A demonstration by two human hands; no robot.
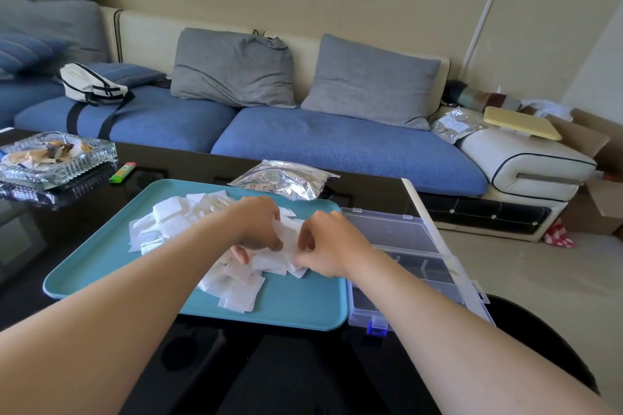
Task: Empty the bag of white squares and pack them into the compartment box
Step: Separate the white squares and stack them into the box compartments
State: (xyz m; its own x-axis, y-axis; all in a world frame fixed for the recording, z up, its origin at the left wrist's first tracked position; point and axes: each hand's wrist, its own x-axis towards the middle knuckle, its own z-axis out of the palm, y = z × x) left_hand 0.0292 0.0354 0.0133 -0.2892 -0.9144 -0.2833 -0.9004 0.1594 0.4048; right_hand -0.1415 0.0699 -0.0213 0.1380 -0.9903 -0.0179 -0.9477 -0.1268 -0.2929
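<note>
home living room, blue sofa [303, 138], grey cushions [232, 67]

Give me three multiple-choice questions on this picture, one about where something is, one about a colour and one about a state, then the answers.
1. Where does the compartment box stand?
A. right of the tray
B. left of the tray
C. on the sofa

2. What colour is the tray?
A. red
B. teal
C. black

3. How is the box's lid?
A. open
B. latched shut
C. taken off and laid on the tray

Answers:
1 A, the box sits on the table along the tray's right edge.
2 B, its bare rim and floor are teal.
3 A, the lid is swung back and the compartments lie uncovered.
</note>
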